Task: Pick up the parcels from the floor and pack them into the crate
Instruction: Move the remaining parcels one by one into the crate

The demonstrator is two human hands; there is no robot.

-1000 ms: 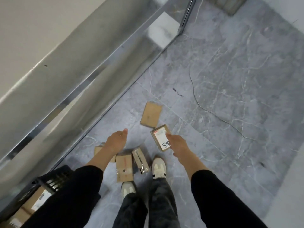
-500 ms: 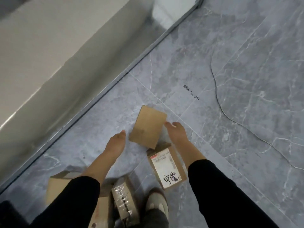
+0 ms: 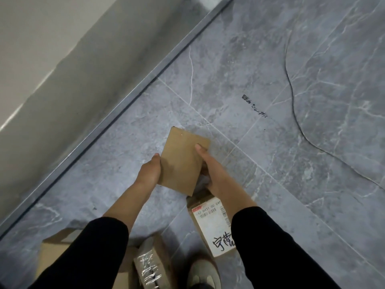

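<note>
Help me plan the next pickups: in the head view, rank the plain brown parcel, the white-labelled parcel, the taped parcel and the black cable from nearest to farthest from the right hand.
1. Plain brown parcel: held in the right hand, left hand on its other edge.
2. White-labelled parcel: on the floor just below that wrist.
3. Taped parcel: lower left, by the shoe.
4. Black cable: far right.

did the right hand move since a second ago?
Yes. The right hand let go of the labelled parcel, now on the floor, and reached forward to grip the plain parcel.
</note>
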